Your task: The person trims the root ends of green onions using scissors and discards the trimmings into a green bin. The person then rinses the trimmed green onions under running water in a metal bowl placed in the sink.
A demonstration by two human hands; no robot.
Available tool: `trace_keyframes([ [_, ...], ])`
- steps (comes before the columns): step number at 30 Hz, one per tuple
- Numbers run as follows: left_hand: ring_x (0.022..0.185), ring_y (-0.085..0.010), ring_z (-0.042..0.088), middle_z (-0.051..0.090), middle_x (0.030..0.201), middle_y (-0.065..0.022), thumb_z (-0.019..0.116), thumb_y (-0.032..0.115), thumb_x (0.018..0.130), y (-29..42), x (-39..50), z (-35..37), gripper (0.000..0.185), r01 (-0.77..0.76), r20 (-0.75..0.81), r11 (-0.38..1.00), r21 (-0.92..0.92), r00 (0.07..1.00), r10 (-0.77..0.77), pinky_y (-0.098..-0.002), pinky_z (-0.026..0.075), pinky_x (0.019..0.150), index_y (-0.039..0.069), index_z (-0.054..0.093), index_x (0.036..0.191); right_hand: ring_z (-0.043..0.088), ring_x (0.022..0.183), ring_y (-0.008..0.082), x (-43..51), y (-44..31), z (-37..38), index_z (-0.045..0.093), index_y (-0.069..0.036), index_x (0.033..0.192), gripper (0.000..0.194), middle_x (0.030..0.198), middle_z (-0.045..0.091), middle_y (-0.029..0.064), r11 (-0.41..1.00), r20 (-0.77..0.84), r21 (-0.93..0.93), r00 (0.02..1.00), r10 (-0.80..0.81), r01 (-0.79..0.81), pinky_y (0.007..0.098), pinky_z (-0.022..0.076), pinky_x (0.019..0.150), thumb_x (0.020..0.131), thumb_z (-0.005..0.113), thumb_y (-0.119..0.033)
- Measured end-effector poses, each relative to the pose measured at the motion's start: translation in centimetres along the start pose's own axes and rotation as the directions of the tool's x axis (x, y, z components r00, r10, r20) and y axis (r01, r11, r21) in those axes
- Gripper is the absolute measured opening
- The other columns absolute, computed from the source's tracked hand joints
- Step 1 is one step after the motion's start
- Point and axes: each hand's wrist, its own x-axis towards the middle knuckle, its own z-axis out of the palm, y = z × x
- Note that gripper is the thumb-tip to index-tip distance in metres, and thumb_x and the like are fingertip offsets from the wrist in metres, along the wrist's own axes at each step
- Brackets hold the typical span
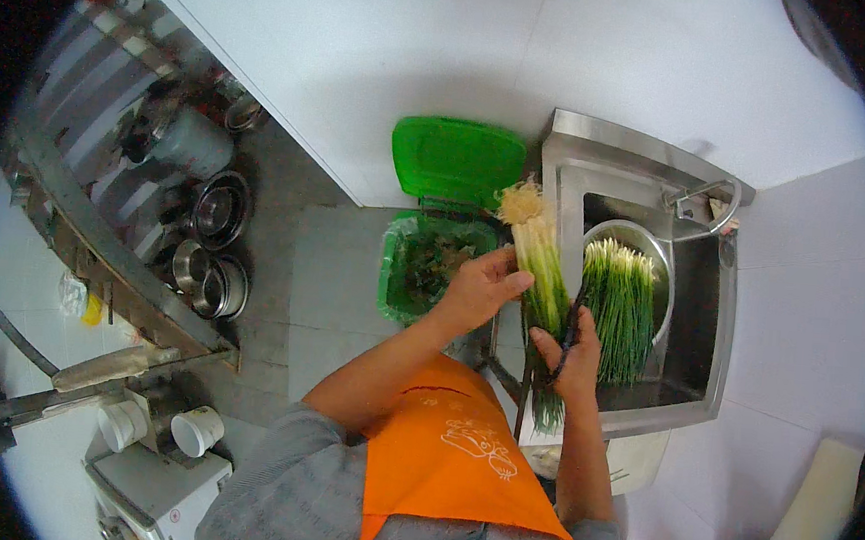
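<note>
A bunch of green onions (pixel 542 255) is between my hands, its pale, stringy roots pointing up and its green leaves hanging down. My left hand (pixel 480 285) grips the white stalks from the left side. Lower down, my right hand (pixel 579 355) holds the green part, with its thumb across the leaves. A narrow dark item (pixel 570 328) runs along the bunch at my right fingers; its kind is unclear. In the steel sink (pixel 685 370), a round metal basin (pixel 669 275) holds many more green onions (pixel 620 313), white ends lined up at the top.
Left of the sink is a green bin (pixel 385 274) with scraps inside and its lid (pixel 459 157) raised. A curved faucet (pixel 730 204) hangs over the sink's back corner. Metal bowls (pixel 218 214) and a large pot (pixel 197 144) stand at the left. A wall (pixel 433 44) rises behind.
</note>
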Motion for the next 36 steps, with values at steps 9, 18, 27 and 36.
trace_keyframes([
  [9, 0.083, -0.0066, 0.061, 0.066, 0.102, 0.0010, 0.060, 0.019, 0.095, 1.3, 0.3, 1.8, 0.030, 0.002, -0.097, 0.993, -0.115, 0.995, -0.013, -0.0231, 0.051, 0.071, 0.002, 0.062, 0.120, 0.061, 0.095, 0.0151, 0.7, 0.2, -0.1, 0.052, 0.001, 0.120, 0.046, 0.107, 0.065, 0.0077, 0.998, 0.011, 0.052, 0.999, 0.035, -0.035, 0.0276, 0.0479, 0.086, 0.081, 0.075, -0.008],
  [18, 0.082, -0.0049, 0.056, 0.064, 0.102, 0.0022, 0.052, 0.018, 0.098, 0.1, 1.0, 1.1, 0.029, -0.116, -0.118, 0.981, -0.153, 0.988, 0.098, -0.0211, 0.047, 0.068, 0.004, 0.059, 0.123, 0.060, 0.094, 0.0144, 1.6, 1.0, -1.4, 0.056, 0.001, 0.119, 0.043, 0.106, 0.065, 0.0068, 0.998, -0.001, -0.056, 1.000, 0.001, -0.001, 0.0280, 0.0465, 0.086, 0.083, 0.074, -0.014],
  [27, 0.106, -0.0140, 0.059, 0.061, 0.118, -0.0052, 0.062, 0.009, 0.091, 0.9, 1.7, 2.2, 0.041, -0.159, -0.093, 0.961, -0.226, 0.986, 0.141, -0.0283, 0.046, 0.093, 0.001, 0.051, 0.129, 0.060, 0.090, 0.0133, 1.9, 1.0, -0.7, 0.055, 0.001, 0.117, 0.039, 0.101, 0.065, 0.0060, 0.999, 0.018, 0.044, 1.000, 0.014, -0.015, 0.0278, 0.0476, 0.082, 0.086, 0.072, -0.014],
  [36, 0.101, -0.0131, 0.061, 0.063, 0.114, -0.0049, 0.070, 0.007, 0.086, 1.0, 2.1, 2.9, 0.044, -0.097, -0.004, 0.962, -0.256, 0.995, 0.099, -0.0283, 0.048, 0.090, 0.000, 0.051, 0.126, 0.059, 0.084, 0.0126, 1.9, 1.0, -1.4, 0.056, 0.000, 0.114, 0.035, 0.094, 0.066, 0.0058, 0.999, -0.006, -0.042, 1.000, -0.015, 0.015, 0.0273, 0.0480, 0.078, 0.086, 0.072, -0.015],
])
